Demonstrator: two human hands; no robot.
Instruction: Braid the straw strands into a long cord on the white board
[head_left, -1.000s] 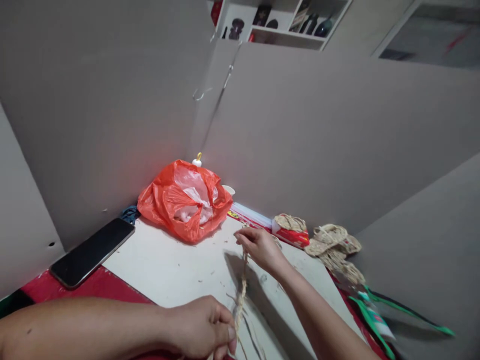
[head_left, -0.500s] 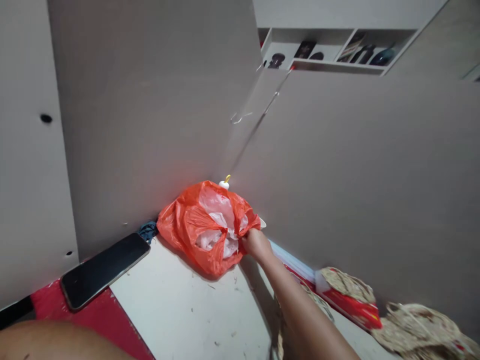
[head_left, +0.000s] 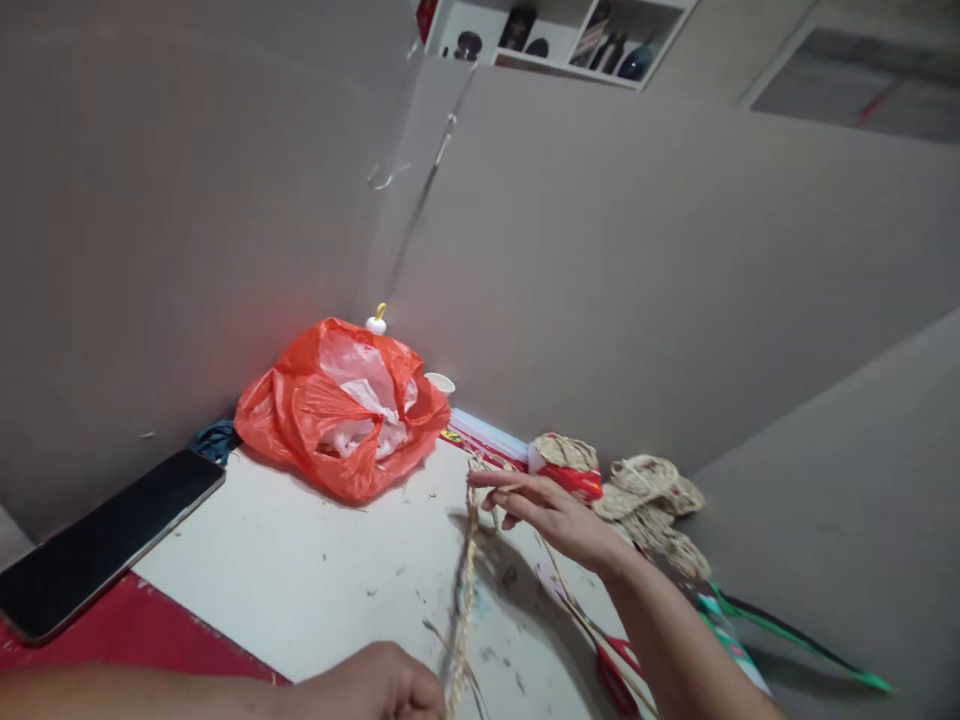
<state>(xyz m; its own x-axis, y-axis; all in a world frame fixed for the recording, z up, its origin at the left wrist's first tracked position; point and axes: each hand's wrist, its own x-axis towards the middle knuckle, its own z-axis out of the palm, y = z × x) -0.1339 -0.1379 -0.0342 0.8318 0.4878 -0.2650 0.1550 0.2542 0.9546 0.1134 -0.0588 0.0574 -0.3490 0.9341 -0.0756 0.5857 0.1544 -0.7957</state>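
A thin braided straw cord (head_left: pixel 471 560) runs upward from the bottom edge over the white tabletop. My left hand (head_left: pixel 379 685) is closed at the bottom edge around the cord's lower part; its fingertips are partly cut off by the frame. My right hand (head_left: pixel 551 510) reaches in from the right with fingers stretched out and slightly apart. Its fingertips meet or nearly meet the cord's upper end, where loose straw ends stick out. Below the right forearm lie red-handled scissors (head_left: pixel 616 680) beside long loose straw strands (head_left: pixel 574 605).
An orange plastic bag (head_left: pixel 337 420) with white plastic inside sits in the corner. A black phone (head_left: pixel 112 540) lies at left on a red surface (head_left: pixel 150 635). Coiled straw braids (head_left: pixel 652 500) rest along the right wall near a red packet (head_left: pixel 574 482). Straw scraps dot the white tabletop (head_left: pixel 285 550).
My right hand has let go of the orange bag and come to the straw cord. My left hand has come into view. The view has swung to the right.
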